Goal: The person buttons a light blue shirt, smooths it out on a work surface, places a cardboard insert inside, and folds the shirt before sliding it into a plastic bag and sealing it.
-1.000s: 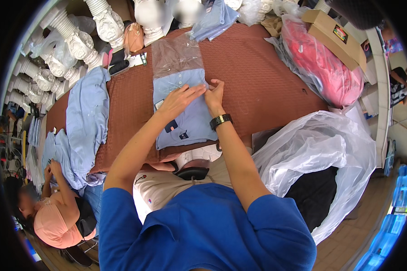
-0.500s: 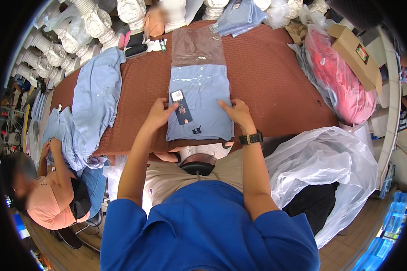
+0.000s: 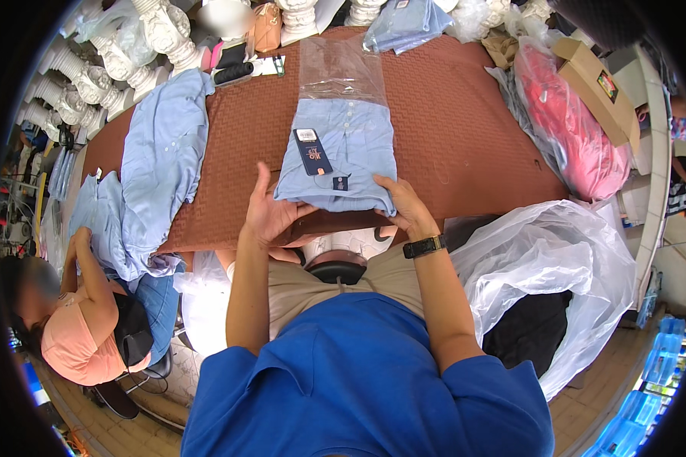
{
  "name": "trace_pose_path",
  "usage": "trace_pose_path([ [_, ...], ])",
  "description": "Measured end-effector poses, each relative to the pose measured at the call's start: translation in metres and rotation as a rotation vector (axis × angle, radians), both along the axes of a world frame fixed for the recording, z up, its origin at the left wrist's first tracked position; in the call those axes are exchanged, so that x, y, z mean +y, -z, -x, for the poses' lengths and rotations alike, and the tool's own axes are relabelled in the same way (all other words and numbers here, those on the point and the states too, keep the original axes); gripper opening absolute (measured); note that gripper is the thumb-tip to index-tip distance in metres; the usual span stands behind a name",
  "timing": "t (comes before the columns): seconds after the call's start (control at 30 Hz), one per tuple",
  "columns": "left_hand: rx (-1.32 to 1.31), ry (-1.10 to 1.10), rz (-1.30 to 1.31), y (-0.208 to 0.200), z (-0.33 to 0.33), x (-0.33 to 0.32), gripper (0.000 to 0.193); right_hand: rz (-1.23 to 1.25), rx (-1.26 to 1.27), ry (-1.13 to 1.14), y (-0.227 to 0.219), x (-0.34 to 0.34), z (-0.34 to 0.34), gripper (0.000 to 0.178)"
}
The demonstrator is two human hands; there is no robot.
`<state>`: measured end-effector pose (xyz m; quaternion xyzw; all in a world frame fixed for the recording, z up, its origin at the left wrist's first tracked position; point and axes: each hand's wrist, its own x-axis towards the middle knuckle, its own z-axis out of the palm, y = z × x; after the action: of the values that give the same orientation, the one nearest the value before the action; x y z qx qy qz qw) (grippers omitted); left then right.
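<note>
A folded light blue shirt [image 3: 366, 156] lies in a clear plastic bag [image 3: 341, 67], whose unfilled end stretches toward the far side of the table. On the shirt rests a dark hang tag [image 3: 313, 156] with a white sticker, and a small dark label [image 3: 341, 183] sits nearer me. My right hand [image 3: 408, 209] grips the shirt's near right corner, thumb on top and fingers underneath. At the near left corner, my left hand [image 3: 273, 212] is open, palm up with its thumb raised, and its fingertips reach under the edge.
Another blue shirt [image 3: 168, 137] lies at the left, where a seated person [image 3: 91, 327] handles blue cloth. Bagged blue shirts [image 3: 408, 24] are at the back. On the right are a bag of red cloth [image 3: 564, 122], a cardboard box [image 3: 598, 87] and a large clear bag [image 3: 541, 244].
My hands have moved from the shirt's sides to its near corners. The near edge is now lifted slightly, and my left thumb has come off the shirt.
</note>
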<state>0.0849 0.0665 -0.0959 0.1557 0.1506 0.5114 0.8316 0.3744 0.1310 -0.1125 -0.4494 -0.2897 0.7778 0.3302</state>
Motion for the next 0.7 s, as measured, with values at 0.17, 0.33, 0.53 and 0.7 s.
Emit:
trace_pose_path([
  [0.17,-0.83,-0.333,0.248,0.086,-0.031,-0.001,0.035,0.065,0.08,0.115,-0.006,-0.008,0.027,0.025],
  [0.33,-0.965,-0.316,0.156,0.088,-0.04,0.018,0.036,0.111,0.168,0.182,-0.008,-0.013,0.036,0.025],
  [0.53,-0.27,-0.517,-0.132,0.069,-0.03,0.024,0.046,0.236,0.276,0.179,-0.014,-0.009,0.042,0.027],
  [0.7,0.569,-1.046,-0.018,0.048,-0.076,0.037,0.045,0.182,0.208,0.196,-0.006,-0.013,0.047,0.03],
])
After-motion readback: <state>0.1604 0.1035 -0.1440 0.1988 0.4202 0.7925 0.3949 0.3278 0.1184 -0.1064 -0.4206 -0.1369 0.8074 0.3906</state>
